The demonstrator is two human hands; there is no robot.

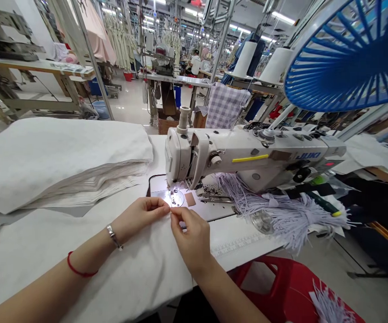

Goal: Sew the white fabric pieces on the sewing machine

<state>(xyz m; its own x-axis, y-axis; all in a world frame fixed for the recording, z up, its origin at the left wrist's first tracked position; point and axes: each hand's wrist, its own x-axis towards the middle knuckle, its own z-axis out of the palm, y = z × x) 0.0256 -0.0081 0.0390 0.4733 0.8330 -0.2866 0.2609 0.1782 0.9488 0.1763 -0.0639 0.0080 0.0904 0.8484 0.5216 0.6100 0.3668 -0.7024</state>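
Observation:
My left hand (143, 216) and my right hand (191, 235) meet just in front of the needle plate (177, 198) of a white sewing machine (247, 154). Both pinch the edge of a white fabric piece (130, 264) that lies over the table towards me. The fingers of each hand are closed on the cloth edge, fingertips nearly touching. A bracelet and a red string are on my left wrist.
A thick stack of white fabric (56, 159) lies at the left. A bundle of white cords (281, 211) sprawls right of the machine. A blue fan guard (348, 54) hangs at top right, a red bin (281, 287) stands below the table edge. A person works far back.

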